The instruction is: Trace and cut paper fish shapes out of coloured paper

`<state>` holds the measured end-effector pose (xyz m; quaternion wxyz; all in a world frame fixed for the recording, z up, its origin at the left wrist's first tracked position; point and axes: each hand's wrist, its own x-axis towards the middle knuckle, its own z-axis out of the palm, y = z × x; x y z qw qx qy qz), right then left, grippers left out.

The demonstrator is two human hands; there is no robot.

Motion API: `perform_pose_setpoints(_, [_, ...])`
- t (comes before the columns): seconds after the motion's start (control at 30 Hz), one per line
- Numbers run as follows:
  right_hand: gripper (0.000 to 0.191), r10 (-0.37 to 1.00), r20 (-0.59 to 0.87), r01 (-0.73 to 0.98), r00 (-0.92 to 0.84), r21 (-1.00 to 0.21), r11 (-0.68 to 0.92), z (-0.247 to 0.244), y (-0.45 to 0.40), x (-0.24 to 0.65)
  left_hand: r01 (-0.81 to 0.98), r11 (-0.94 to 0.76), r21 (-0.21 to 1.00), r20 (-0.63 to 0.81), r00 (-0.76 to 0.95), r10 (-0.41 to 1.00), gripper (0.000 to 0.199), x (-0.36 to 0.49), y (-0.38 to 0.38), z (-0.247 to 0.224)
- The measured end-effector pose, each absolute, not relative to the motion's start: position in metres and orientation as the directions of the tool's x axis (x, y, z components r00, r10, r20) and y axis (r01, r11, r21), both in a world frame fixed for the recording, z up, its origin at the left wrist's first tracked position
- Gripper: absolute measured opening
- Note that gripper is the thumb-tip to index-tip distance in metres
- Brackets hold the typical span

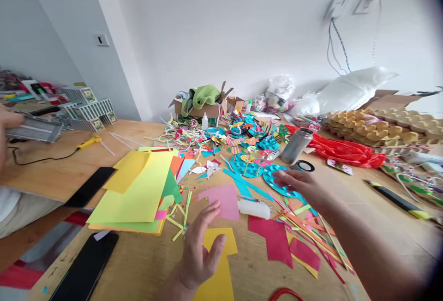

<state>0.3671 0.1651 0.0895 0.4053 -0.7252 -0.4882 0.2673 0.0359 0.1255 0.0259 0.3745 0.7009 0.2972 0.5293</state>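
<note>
My left hand (202, 248) hovers with fingers and thumb apart over a yellow paper piece (218, 278), its fingertips close to a pink paper piece (226, 201). My right hand (301, 185) stretches over a blue scalloped paper disc (272, 176), fingers extended; nothing shows in them, and whether they touch the disc is unclear. Left of it lies another blue disc (244, 166) with paper fish on it. A white glue bottle (254, 208) lies on its side between my hands. Dark red paper pieces (273, 238) and thin coloured strips (311, 231) lie nearer to me.
Yellow paper sheets (131, 204) and black phones (86, 268) are at left. Beyond my right hand stand a steel flask (296, 146), its lid (304, 166) and a red plastic bag (346, 151). A cutter knife (398, 199) lies far right. Another person's hand (8, 118) shows at left.
</note>
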Motion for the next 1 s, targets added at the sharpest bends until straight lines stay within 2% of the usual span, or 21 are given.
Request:
perform_pose_setpoints(0.07, [0.055, 0.991, -0.123, 0.406, 0.059, -0.904, -0.136, 0.099, 0.157, 0.327, 0.044, -0.563, 0.825, 0.518, 0.338, 0.786, 0.046, 0.036, 0.123, 0.03])
perform_pose_setpoints(0.1, [0.058, 0.982, -0.17, 0.366, -0.085, -0.922, -0.128, 0.102, 0.153, 0.308, 0.053, -0.569, 0.821, 0.511, 0.374, 0.774, 0.046, 0.036, 0.121, 0.032])
perform_pose_setpoints(0.17, [0.056, 0.959, -0.209, 0.335, -0.192, -0.933, -0.136, 0.103, 0.149, 0.279, 0.068, -0.576, 0.815, 0.492, 0.444, 0.749, 0.045, 0.037, 0.119, 0.035])
perform_pose_setpoints(0.27, [0.051, 0.97, -0.206, 0.335, -0.131, -0.93, -0.152, 0.097, 0.148, 0.257, 0.054, -0.569, 0.821, 0.474, 0.493, 0.73, 0.043, 0.04, 0.116, 0.038])
perform_pose_setpoints(0.33, [0.048, 0.985, -0.159, 0.35, -0.073, -0.929, -0.124, 0.092, 0.148, 0.254, 0.012, -0.535, 0.845, 0.478, 0.432, 0.765, 0.042, 0.041, 0.118, 0.04])
perform_pose_setpoints(0.43, [0.044, 0.995, -0.088, 0.37, -0.053, -0.927, -0.062, 0.091, 0.146, 0.25, -0.116, -0.367, 0.923, 0.385, 0.321, 0.865, 0.034, 0.043, 0.123, 0.043])
perform_pose_setpoints(0.5, [0.042, 0.995, -0.073, 0.394, -0.072, -0.918, -0.039, 0.092, 0.142, 0.246, -0.208, -0.246, 0.947, 0.303, 0.312, 0.901, 0.024, 0.043, 0.127, 0.045])
perform_pose_setpoints(0.57, [0.039, 0.998, -0.033, 0.454, -0.05, -0.891, -0.006, 0.093, 0.135, 0.243, -0.233, -0.195, 0.953, 0.254, 0.259, 0.932, 0.02, 0.042, 0.133, 0.048])
perform_pose_setpoints(0.7, [0.032, 0.989, 0.14, 0.69, 0.051, -0.721, 0.067, 0.089, 0.104, 0.236, -0.195, -0.197, 0.961, 0.214, 0.067, 0.975, 0.02, 0.035, 0.141, 0.055])
perform_pose_setpoints(0.87, [0.024, 0.949, 0.235, 0.859, -0.211, -0.418, 0.295, 0.054, 0.038, 0.203, -0.063, -0.268, 0.961, 0.27, 0.027, 0.963, 0.02, 0.011, 0.142, 0.067])
perform_pose_setpoints(1.0, [0.052, 0.867, 0.364, 0.899, -0.342, -0.141, 0.414, 0.017, 0.009, 0.169, 0.038, -0.34, 0.939, 0.341, -0.02, 0.94, 0.02, -0.011, 0.133, 0.068])
